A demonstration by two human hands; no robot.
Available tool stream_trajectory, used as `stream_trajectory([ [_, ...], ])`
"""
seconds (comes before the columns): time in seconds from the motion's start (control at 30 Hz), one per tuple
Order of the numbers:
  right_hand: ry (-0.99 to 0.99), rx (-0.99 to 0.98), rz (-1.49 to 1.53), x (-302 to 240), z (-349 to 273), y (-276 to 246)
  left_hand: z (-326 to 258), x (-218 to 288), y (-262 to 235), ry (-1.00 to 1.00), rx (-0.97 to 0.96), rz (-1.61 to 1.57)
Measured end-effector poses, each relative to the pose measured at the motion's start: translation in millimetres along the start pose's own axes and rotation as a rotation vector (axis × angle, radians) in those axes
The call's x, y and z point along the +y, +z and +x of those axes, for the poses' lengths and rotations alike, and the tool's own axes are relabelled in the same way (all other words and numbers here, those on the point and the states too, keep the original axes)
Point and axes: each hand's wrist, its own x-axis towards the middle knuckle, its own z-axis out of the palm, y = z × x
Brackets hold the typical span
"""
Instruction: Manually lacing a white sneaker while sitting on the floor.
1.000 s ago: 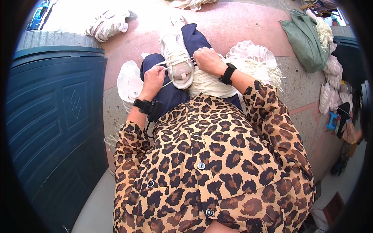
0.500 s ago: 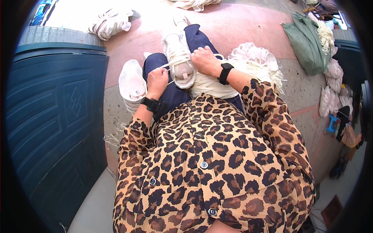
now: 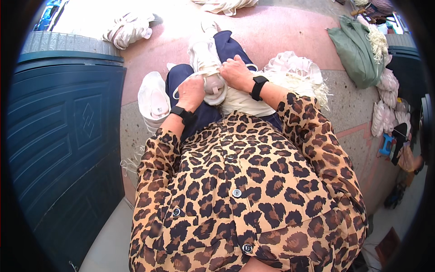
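A white lace-up shoe (image 3: 216,94) lies between my knees, its heel opening toward me. My left hand (image 3: 191,92) is closed at the shoe's left side, with a loop of white shoelace (image 3: 176,93) showing beside it. On the right, my right hand (image 3: 235,73) pinches the lace close to the shoe's tongue, and more lace trails out behind the fist. The fingertips of both hands are partly hidden. Another white shoe (image 3: 154,95) stands on the floor left of my leg. A bundle of cream laces (image 3: 247,102) lies across my right thigh.
Bundled white shoes (image 3: 129,29) sit at the far left, and a pale heap (image 3: 290,65) rests beside my right leg. A green sack (image 3: 358,52) stands at the right near more white bundles (image 3: 383,119). A dark blue panelled door (image 3: 68,118) bounds the left side.
My left hand has moved right and up, nearer the shoe, and the lace stretched between the hands has drawn in. My right hand has shifted slightly left.
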Motion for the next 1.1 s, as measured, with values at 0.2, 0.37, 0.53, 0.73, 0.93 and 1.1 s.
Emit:
stream_trajectory([
  [0.2,0.105,0.077,0.024,-7,-11,-7,-15,7,-8,-0.039,0.105,0.131],
  [0.37,0.161,0.004,-0.070,-10,-6,-7,-14,6,6,-0.072,0.116,0.176],
  [0.53,0.316,0.006,0.020,2,0,-5,3,-5,7,-0.082,0.207,0.146],
  [0.73,0.120,0.115,-0.007,-9,3,0,6,5,-3,0.163,0.161,0.366],
  [0.93,0.048,-0.133,-0.282,-21,16,-20,6,7,-5,0.271,0.146,0.384],
  [1.1,0.011,0.046,-0.011,-4,14,-15,6,-2,-10,0.353,0.344,0.141],
])
